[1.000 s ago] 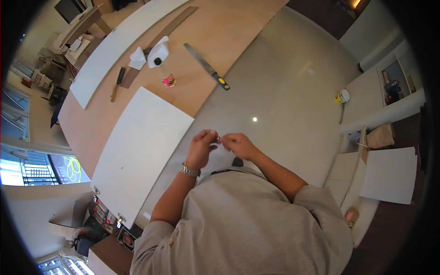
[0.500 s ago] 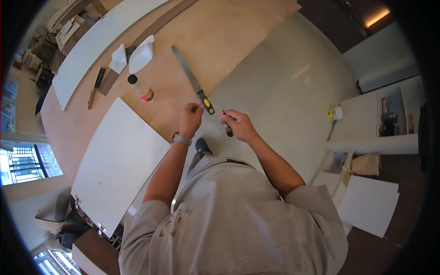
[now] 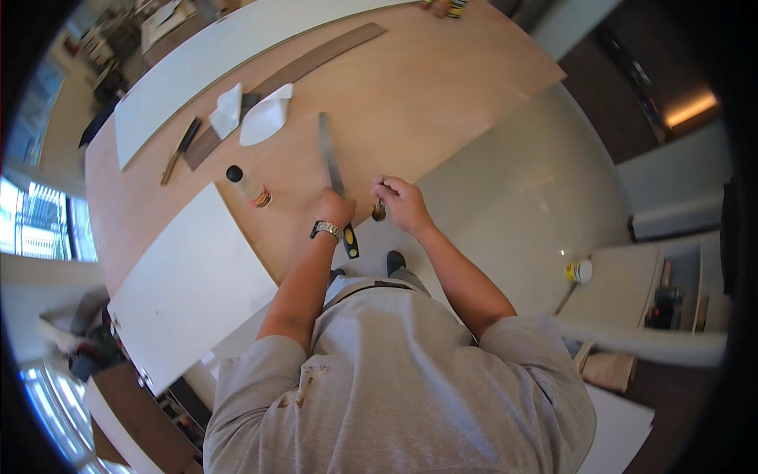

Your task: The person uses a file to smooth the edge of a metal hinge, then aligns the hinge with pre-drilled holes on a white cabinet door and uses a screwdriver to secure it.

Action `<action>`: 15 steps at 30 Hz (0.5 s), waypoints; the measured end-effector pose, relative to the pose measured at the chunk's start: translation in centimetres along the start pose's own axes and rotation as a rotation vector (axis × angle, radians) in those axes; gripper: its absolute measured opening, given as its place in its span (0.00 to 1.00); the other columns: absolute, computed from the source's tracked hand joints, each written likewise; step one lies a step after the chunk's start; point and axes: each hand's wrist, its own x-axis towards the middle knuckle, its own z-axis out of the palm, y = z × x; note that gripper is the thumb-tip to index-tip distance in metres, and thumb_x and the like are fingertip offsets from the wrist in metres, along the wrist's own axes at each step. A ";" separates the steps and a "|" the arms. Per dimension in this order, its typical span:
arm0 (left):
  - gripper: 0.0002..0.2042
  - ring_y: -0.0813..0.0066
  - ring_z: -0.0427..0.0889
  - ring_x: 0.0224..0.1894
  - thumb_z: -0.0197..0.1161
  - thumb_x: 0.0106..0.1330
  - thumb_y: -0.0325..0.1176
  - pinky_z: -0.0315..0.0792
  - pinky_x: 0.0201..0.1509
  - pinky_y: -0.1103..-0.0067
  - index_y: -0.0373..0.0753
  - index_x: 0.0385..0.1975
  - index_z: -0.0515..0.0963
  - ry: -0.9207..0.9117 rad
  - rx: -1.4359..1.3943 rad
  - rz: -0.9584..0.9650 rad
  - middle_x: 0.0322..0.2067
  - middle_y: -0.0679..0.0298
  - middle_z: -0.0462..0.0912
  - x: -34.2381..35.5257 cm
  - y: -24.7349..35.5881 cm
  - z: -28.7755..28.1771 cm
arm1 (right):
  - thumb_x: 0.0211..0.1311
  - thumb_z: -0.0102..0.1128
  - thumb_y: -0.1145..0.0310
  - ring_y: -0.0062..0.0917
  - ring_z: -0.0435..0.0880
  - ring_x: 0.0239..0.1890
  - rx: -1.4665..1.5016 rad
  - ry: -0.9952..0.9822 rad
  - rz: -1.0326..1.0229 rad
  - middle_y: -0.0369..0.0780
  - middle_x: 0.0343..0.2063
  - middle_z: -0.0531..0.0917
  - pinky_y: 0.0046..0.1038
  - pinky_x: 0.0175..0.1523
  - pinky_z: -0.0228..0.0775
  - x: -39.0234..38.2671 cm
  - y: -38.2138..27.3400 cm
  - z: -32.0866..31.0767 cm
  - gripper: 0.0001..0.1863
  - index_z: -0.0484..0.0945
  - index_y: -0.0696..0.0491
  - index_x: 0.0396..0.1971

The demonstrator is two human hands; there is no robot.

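Note:
My left hand, wearing a metal-banded watch, is closed with its fingers curled over the edge of the wooden table. It covers part of a long grey-bladed hand tool, whose black-and-yellow handle sticks out past the table edge. Whether the fingers pinch anything is hidden. To its right, my right hand is closed around a small dark brown piece with a rounded end, which hangs below the fingers. The kind of piece cannot be made out.
On the table stands a black-capped bottle, left of my hands. White cloths, a brush and a brown strip lie farther off. A white panel with hinges lies at left. A yellow-and-white tub is at right.
The view has shifted, so the table sits farther right. My left hand now overlaps the bladed tool near its handle. My right hand still holds the dark piece.

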 end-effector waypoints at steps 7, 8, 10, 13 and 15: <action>0.14 0.68 0.78 0.15 0.59 0.54 0.28 0.72 0.17 0.74 0.27 0.39 0.70 0.007 -0.535 -0.225 0.19 0.56 0.78 -3.2 -0.9 -4.0 | 0.68 0.55 0.73 0.16 0.78 0.33 0.074 -0.182 -0.213 0.36 0.30 0.82 0.20 0.41 0.73 2.9 -1.0 -0.7 0.07 0.79 0.58 0.41; 0.14 0.70 0.78 0.15 0.61 0.55 0.29 0.71 0.17 0.75 0.28 0.38 0.71 -0.024 -0.570 -0.255 0.19 0.57 0.77 -4.7 -0.5 -4.8 | 0.68 0.55 0.73 0.16 0.78 0.33 0.088 -0.205 -0.218 0.36 0.30 0.82 0.20 0.41 0.73 3.7 -1.0 -0.8 0.07 0.79 0.58 0.41; 0.14 0.75 0.76 0.15 0.63 0.57 0.30 0.69 0.16 0.77 0.28 0.38 0.71 -0.040 -0.633 -0.280 0.18 0.61 0.76 -8.4 0.4 -6.1 | 0.68 0.56 0.72 0.16 0.78 0.33 0.178 -0.218 -0.188 0.35 0.31 0.83 0.21 0.41 0.72 5.0 -1.0 -0.4 0.06 0.79 0.58 0.40; 0.14 0.79 0.74 0.14 0.62 0.61 0.32 0.67 0.15 0.80 0.30 0.42 0.71 0.019 -0.652 -0.222 0.18 0.64 0.74 -14.4 3.6 -7.7 | 0.67 0.57 0.72 0.16 0.77 0.31 -0.026 -0.314 -0.192 0.35 0.29 0.81 0.21 0.40 0.72 5.7 1.3 -0.2 0.06 0.79 0.57 0.39; 0.14 0.80 0.73 0.14 0.61 0.64 0.32 0.66 0.15 0.81 0.31 0.44 0.70 0.078 -0.647 -0.185 0.18 0.65 0.73 -17.6 5.9 -8.7 | 0.67 0.57 0.72 0.20 0.78 0.32 0.040 -0.310 -0.247 0.37 0.29 0.81 0.22 0.41 0.71 5.6 2.7 0.3 0.06 0.79 0.57 0.38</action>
